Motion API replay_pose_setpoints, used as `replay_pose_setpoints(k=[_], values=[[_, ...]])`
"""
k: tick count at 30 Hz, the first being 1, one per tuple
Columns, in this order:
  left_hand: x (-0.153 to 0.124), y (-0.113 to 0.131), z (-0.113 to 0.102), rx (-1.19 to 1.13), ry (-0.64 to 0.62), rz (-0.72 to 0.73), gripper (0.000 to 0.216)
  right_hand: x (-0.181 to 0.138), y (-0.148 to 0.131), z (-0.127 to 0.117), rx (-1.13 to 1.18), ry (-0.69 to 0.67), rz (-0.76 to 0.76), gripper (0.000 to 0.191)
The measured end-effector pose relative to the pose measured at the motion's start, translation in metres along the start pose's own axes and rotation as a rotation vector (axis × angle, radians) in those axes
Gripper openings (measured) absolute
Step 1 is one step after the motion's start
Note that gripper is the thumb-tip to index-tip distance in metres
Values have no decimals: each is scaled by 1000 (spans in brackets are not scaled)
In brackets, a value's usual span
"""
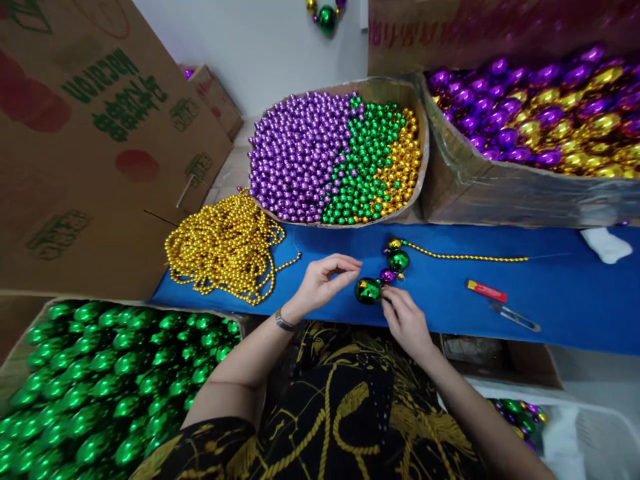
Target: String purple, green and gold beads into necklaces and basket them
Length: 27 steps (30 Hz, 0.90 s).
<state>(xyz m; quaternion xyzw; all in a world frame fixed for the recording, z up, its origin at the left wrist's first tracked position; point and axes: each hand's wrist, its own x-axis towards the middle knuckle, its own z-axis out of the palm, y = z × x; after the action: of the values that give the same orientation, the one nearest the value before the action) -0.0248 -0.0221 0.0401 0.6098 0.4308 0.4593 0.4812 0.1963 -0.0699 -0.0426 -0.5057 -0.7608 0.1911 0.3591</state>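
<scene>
A strand lies on the blue table (575, 300): a line of small gold beads (465, 257) ending in a gold, a green (398, 260) and a purple bead, then a big green ball (368, 291). My right hand (407, 320) pinches the strand just beside the big green ball. My left hand (325, 280) hovers left of the ball, thumb and fingertips pinched together near a thin thread; what they hold is too fine to make out.
A pile of gold bead strands (225, 248) lies at the left. Behind sit a box of purple, green and gold beads (340, 157) and a box of purple and gold balls (540, 113). Green balls (100, 380) fill a box near left. A red lighter (486, 291) and snips (515, 317) lie right.
</scene>
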Motion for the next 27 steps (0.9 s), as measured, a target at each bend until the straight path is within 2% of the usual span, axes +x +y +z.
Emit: replay_pose_setpoints(k=[5,10,13,15,17,19,22,25,27], values=[[8,22,7,136,-38,157,12,28,-10,-17,66,9,-11,30],[15,29,19,88,20,189,12,42,-15,-6,173,-100,-81,25],[9,10,24,11,13,145,21,38,-7,-2,223,-108,-9,25],[0,-14,31,66,-82,147,45,35,0,-3,261,-77,94,25],[-10,-42,42,212,-231,193,74,33,3,-5,329,-51,183,25],[-17,-68,55,336,-317,232,88,33,3,-8,399,-33,223,24],[-17,-87,72,403,-309,283,81,32,-1,-16,512,-24,252,23],[-5,-82,75,472,-280,348,66,32,-9,-34,683,7,312,20],[5,-75,70,541,-243,386,57,33,-17,-54,767,111,324,18]])
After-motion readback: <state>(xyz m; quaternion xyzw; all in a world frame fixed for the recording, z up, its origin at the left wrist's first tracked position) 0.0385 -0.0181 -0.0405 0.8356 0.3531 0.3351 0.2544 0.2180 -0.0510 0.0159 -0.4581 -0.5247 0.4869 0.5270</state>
